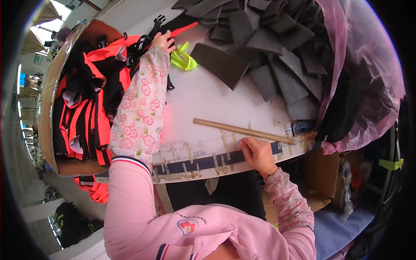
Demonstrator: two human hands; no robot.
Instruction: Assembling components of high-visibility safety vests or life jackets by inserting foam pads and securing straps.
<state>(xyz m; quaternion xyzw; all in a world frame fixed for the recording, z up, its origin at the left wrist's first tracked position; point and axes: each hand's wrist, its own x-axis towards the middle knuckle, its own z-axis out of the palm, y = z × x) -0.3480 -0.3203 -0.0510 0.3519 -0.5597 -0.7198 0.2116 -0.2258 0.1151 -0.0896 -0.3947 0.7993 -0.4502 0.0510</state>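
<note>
Left grip (161, 42): at the far left of the worktop (186, 104), on a black-and-orange strap piece (184, 29) just right of the carton; not possible to tell whether grasping or only touching. Right grip (258, 157): curled in at the near edge, nothing visible inside.

Handling: treat the strap piece as probably light and limp, with stiff plastic buckles (159, 20). Take hold of the webbing close beside a buckle; expect less slip there than on smooth plastic.

Count, left to right:
- Carton (46, 130): one, filled with black-and-orange pieces (89, 125); many, too tangled to count.
- Strap piece at left grip: seemingly one; buckles nearby, at least two.
- Yellow-green fabric scrap (183, 58): one.
- Wooden stick (234, 128): one, just beyond right grip.
- Dark grey foam pieces (221, 67): over twenty, overlapping; exact number unclear.
- Pink plastic bag (370, 78): one, far right.
</note>
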